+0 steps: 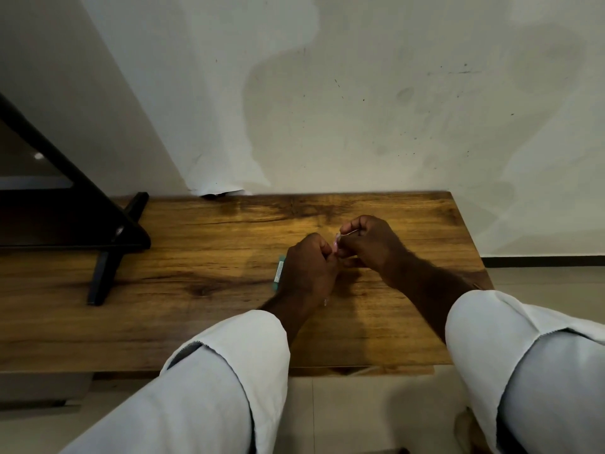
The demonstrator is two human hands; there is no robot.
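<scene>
Tabletop [203, 322]: wood-grain, brown, glossy, with dark streaks near the back edge. It butts against a pale wall [360, 109] that shows large damp-looking stains and small dark specks. A torn white bit sits at the wall's foot, back left. Light floor tiles [343, 414] run below the near edge, and a dark skirting strip shows far right.

Count:
- 1 black stand [108, 257], back left on the tabletop. Its angled frame rises out of view and its legs are splayed on the wood.
- 2 hands, mid-table, close together.
- 2 white sleeves [229, 371], rolled back off the forearms.
- 1 small pink piece [337, 244], held up off the wood in the gap between the two hands.
- 1 teal pen-like tube [279, 273], lying on the wood at the left hand's outer edge. Its near end goes under the hand, and contact can't be made out.

Left hand [309, 267]: knuckles up, fingers curled in, tips meeting the lower end of the small pink piece. The grip itself is mostly hidden.

Right hand [370, 244]: thumb and forefinger pinched together on the upper end of the small pink piece, other fingers curled under. A thin pale sliver shows at the pinch, too small to identify.
</scene>
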